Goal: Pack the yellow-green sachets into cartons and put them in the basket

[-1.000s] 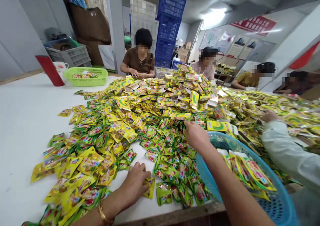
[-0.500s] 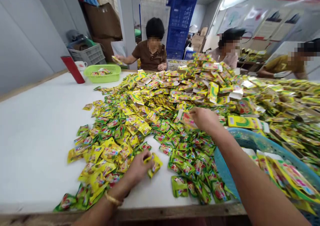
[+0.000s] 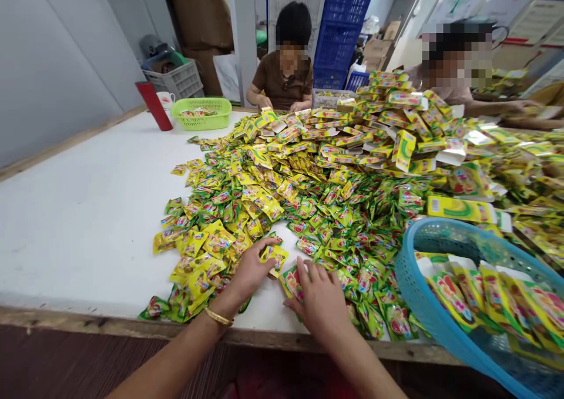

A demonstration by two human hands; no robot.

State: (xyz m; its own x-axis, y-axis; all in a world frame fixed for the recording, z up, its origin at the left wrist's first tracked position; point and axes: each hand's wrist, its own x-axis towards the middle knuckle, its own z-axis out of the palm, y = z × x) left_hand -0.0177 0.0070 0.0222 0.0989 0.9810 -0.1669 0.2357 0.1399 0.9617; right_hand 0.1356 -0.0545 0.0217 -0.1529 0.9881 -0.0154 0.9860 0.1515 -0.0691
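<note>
Near the front edge of the white table, my left hand [image 3: 253, 268] has thumb and fingers around a small yellow packet [image 3: 277, 257]. To its right my right hand [image 3: 321, 290] holds a flat packet or box [image 3: 291, 282] with red and green print, its fingers over the right side. Loose yellow packets [image 3: 200, 281] lie left of my left hand. Green packets [image 3: 370, 275] are spread beyond and right of my right hand. A blue basket [image 3: 414, 258] at the right holds several upright yellow-green boxes [image 3: 453, 296].
A heap of yellow boxes [image 3: 352, 134] covers the table's far middle and right. A light green basket [image 3: 202, 120], a red cylinder [image 3: 154, 106] and a white mug [image 3: 165, 100] stand at the back left. Across the table sits a person in brown [image 3: 284, 81]; another is farther right.
My right hand has come back from the heap towards my left hand, bringing its packet or box along. The view has shifted right and down. The person opposite has drawn an outstretched arm in.
</note>
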